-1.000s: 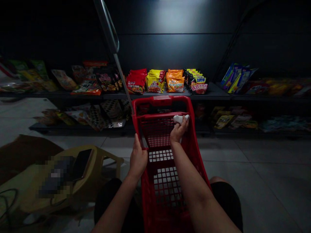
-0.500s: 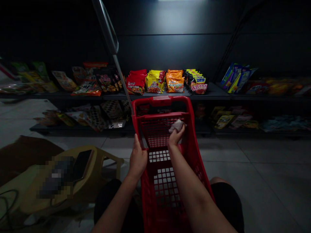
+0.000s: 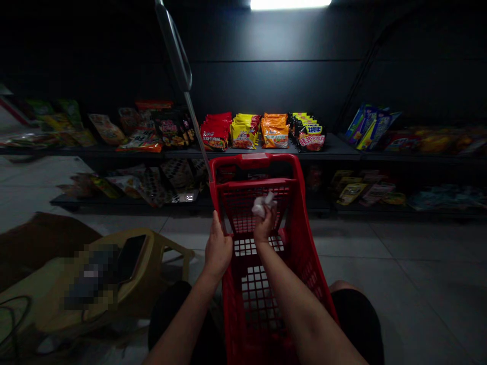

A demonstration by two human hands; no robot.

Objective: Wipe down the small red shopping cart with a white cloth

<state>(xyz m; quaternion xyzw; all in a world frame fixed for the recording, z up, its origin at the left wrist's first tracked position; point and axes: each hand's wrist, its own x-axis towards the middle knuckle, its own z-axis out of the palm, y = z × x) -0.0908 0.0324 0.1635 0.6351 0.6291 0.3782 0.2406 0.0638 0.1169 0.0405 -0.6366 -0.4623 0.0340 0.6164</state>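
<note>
My right hand (image 3: 264,226) is shut on a crumpled white cloth (image 3: 262,205), holding it over the middle of a red plastic shopping trolley-basket (image 3: 254,160). Its mesh walls and floor show no goods in the lit part. My left hand (image 3: 218,249) grips the basket's left side wall near the upper rim. A long metal pull handle (image 3: 175,50) rises from the basket's far left corner. The basket stands between my knees, and its lower end is hidden by my forearms.
Dark shelves ahead hold packs of instant noodles (image 3: 243,132) and snack bags (image 3: 140,129). A yellow plastic stool (image 3: 152,248) at lower left carries a phone (image 3: 130,258) and a pixelated object. Cables lie on the floor nearby. Grey floor tiles (image 3: 380,263) extend to the right.
My right hand has moved left from the basket's right rim to above its middle, and the white cloth is now bunched tighter. My left hand has stayed on the side wall.
</note>
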